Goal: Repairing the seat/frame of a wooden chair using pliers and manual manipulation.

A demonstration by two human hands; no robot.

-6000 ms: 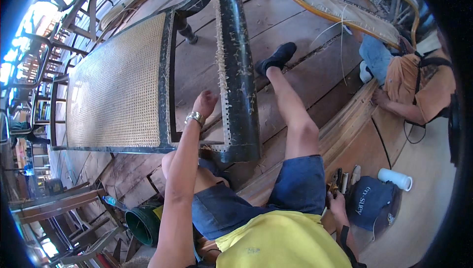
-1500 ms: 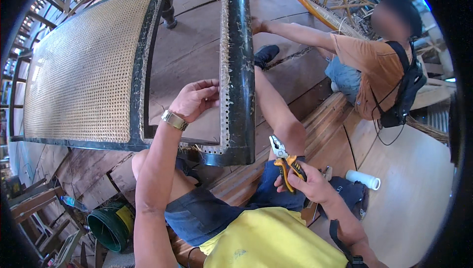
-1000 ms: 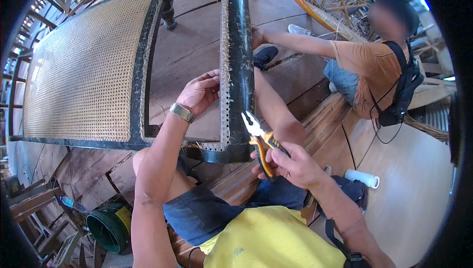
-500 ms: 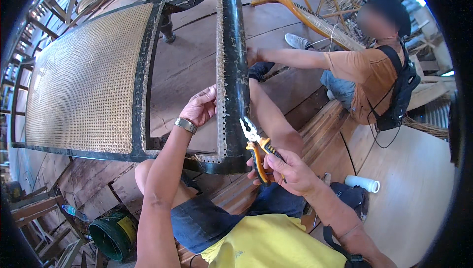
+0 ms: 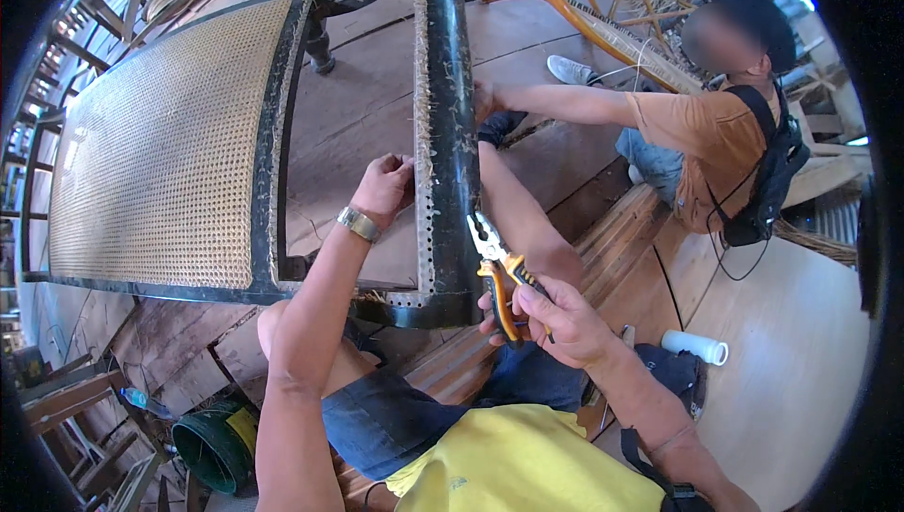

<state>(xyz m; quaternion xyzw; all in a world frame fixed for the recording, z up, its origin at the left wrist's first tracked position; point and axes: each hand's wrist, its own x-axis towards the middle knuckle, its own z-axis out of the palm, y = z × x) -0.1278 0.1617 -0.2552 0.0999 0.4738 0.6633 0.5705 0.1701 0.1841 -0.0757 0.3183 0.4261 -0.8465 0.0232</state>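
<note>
A dark wooden furniture frame [image 5: 446, 69] stands before me, with a woven cane panel [image 5: 169, 145] across its left section and an open section to the right. Small holes and frayed fibre ends line the inner edge of the open section. At that edge, my left hand [image 5: 381, 190] has its fingers curled together against the wood; whatever they pinch is hidden. My right hand [image 5: 565, 322] grips combination pliers [image 5: 492, 246] with yellow-and-black handles. The jaws point up and away beside the frame's outer side, slightly parted, with nothing visible between them.
Across the frame sits a person [image 5: 720, 135] in a brown shirt, one hand touching its outer side. A curved rattan piece [image 5: 574, 3] lies beyond. Near my right forearm are a white cylinder [image 5: 695, 347] and dark cloth; a green bucket [image 5: 215, 446] stands lower left.
My left hand has rolled over slightly, its fingers curling in more at the frame's edge. The pliers in my right hand have shifted a little to the right.
</note>
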